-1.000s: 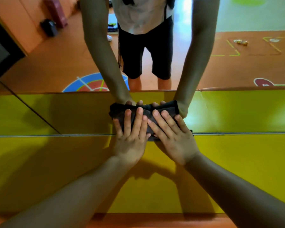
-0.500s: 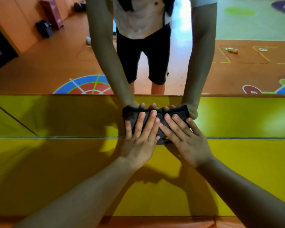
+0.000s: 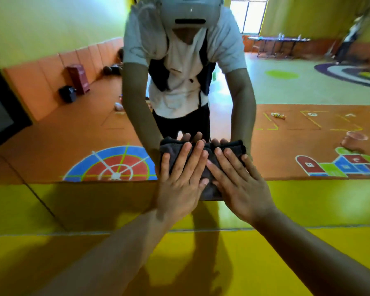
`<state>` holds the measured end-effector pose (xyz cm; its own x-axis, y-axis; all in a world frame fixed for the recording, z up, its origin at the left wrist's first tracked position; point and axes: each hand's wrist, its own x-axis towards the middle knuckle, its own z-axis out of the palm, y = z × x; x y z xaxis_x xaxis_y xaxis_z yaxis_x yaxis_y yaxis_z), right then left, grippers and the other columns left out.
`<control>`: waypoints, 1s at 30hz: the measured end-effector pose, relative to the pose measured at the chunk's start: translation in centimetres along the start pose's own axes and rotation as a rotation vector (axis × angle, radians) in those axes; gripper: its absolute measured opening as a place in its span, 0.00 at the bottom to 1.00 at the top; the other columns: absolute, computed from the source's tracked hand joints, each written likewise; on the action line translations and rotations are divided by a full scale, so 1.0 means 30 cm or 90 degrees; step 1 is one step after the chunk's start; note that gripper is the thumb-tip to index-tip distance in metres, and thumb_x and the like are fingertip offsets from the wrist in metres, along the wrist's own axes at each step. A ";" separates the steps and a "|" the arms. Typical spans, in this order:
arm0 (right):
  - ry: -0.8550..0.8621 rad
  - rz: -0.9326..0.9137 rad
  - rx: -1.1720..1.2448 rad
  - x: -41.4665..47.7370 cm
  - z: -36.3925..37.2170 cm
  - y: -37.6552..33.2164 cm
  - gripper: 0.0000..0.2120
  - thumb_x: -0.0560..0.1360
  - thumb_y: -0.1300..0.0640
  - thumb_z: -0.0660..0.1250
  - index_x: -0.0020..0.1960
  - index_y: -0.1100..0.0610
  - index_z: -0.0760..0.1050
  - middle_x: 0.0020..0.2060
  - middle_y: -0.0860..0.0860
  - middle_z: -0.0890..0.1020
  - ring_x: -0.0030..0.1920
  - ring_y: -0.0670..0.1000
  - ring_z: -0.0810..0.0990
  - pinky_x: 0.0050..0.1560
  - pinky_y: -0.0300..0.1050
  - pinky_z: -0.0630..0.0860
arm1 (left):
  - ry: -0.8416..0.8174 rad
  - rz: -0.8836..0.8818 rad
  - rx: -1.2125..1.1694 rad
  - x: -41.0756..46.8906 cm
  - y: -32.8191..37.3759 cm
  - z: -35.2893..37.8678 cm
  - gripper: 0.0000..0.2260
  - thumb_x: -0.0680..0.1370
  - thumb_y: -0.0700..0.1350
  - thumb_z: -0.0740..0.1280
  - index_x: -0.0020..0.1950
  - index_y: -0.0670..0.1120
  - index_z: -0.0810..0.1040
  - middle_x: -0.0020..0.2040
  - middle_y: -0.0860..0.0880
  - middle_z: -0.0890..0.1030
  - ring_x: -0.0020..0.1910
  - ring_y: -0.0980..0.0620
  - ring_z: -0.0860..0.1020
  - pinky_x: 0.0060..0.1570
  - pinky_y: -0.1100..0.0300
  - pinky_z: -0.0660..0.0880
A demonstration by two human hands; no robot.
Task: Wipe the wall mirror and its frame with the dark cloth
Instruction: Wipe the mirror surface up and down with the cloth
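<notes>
Palms down and fingers straight, left hand point(image 3: 177, 189) and right hand point(image 3: 241, 189) side by side pressing the folded dark cloth point(image 3: 210, 189) flat against the low middle of the wall mirror point(image 3: 286, 92), probably to spread even pressure for a broad wiping stroke across the glass.

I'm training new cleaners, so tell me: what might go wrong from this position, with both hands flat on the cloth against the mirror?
1. The left hand and right hand only press the dark cloth with straight fingers and grip nothing, so it may slide or drop off the mirror.
2. Both palm heels seem to reach below the cloth's lower edge, so bare skin may smear the glass.
</notes>
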<state>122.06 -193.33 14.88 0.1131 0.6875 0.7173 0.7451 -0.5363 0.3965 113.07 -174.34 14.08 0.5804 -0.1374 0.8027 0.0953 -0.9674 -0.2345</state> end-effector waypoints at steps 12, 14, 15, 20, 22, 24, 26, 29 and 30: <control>0.102 0.030 -0.078 0.687 -0.464 0.364 0.26 0.86 0.48 0.54 0.82 0.55 0.60 0.82 0.56 0.58 0.82 0.56 0.56 0.79 0.59 0.58 | 0.094 0.048 0.087 0.786 -0.248 -0.475 0.30 0.86 0.54 0.50 0.85 0.42 0.48 0.85 0.43 0.48 0.84 0.43 0.49 0.80 0.38 0.46; 0.123 0.042 -0.077 0.802 -0.541 0.417 0.26 0.87 0.47 0.53 0.82 0.56 0.59 0.82 0.56 0.58 0.82 0.56 0.56 0.78 0.61 0.61 | 0.119 0.043 0.101 0.913 -0.289 -0.552 0.29 0.86 0.53 0.49 0.85 0.42 0.50 0.85 0.43 0.50 0.84 0.43 0.50 0.80 0.39 0.47; 0.134 0.044 -0.076 0.860 -0.579 0.444 0.27 0.87 0.47 0.52 0.82 0.56 0.59 0.82 0.56 0.57 0.83 0.56 0.55 0.78 0.62 0.62 | 0.133 0.037 0.106 0.973 -0.309 -0.589 0.29 0.86 0.53 0.49 0.84 0.42 0.51 0.85 0.43 0.50 0.84 0.43 0.50 0.80 0.39 0.48; 0.181 0.033 -0.098 1.135 -0.754 0.582 0.27 0.87 0.46 0.50 0.83 0.55 0.58 0.83 0.55 0.56 0.83 0.55 0.54 0.79 0.60 0.58 | 0.198 -0.008 0.110 1.239 -0.382 -0.743 0.30 0.84 0.52 0.51 0.84 0.41 0.54 0.85 0.43 0.51 0.84 0.44 0.50 0.80 0.39 0.50; 0.193 0.029 -0.119 1.222 -0.811 0.633 0.27 0.87 0.46 0.50 0.83 0.54 0.57 0.83 0.54 0.56 0.83 0.54 0.54 0.79 0.60 0.58 | 0.211 -0.026 0.101 1.326 -0.393 -0.786 0.30 0.84 0.52 0.51 0.84 0.42 0.54 0.85 0.44 0.51 0.84 0.45 0.50 0.80 0.39 0.50; 0.204 0.031 -0.136 1.290 -0.856 0.676 0.27 0.87 0.46 0.50 0.83 0.54 0.57 0.83 0.54 0.56 0.83 0.54 0.54 0.79 0.59 0.58 | 0.219 -0.030 0.100 1.402 -0.403 -0.819 0.29 0.84 0.52 0.50 0.84 0.42 0.54 0.85 0.44 0.51 0.84 0.45 0.50 0.79 0.39 0.51; 0.215 0.031 -0.147 1.354 -0.895 0.717 0.27 0.87 0.47 0.50 0.83 0.54 0.57 0.83 0.53 0.56 0.83 0.53 0.53 0.79 0.59 0.59 | 0.224 -0.031 0.107 1.481 -0.420 -0.854 0.29 0.85 0.52 0.48 0.84 0.42 0.53 0.85 0.43 0.50 0.84 0.44 0.49 0.80 0.38 0.51; 0.235 0.045 -0.161 1.470 -0.964 0.782 0.26 0.87 0.47 0.49 0.83 0.53 0.57 0.83 0.53 0.56 0.83 0.53 0.52 0.79 0.59 0.58 | 0.240 -0.044 0.111 1.620 -0.449 -0.922 0.28 0.85 0.53 0.46 0.84 0.43 0.54 0.85 0.44 0.50 0.84 0.45 0.48 0.80 0.38 0.51; 0.243 0.051 -0.168 1.513 -0.990 0.805 0.26 0.87 0.47 0.48 0.83 0.53 0.57 0.83 0.53 0.56 0.83 0.52 0.52 0.79 0.58 0.57 | 0.248 -0.050 0.108 1.668 -0.459 -0.948 0.28 0.85 0.53 0.46 0.84 0.43 0.54 0.85 0.44 0.50 0.84 0.45 0.48 0.80 0.38 0.51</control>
<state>125.66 -189.61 74.04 -0.1229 0.4358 0.8916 0.5460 -0.7205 0.4275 117.80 -173.96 73.09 0.2210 -0.1663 0.9610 0.2770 -0.9341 -0.2253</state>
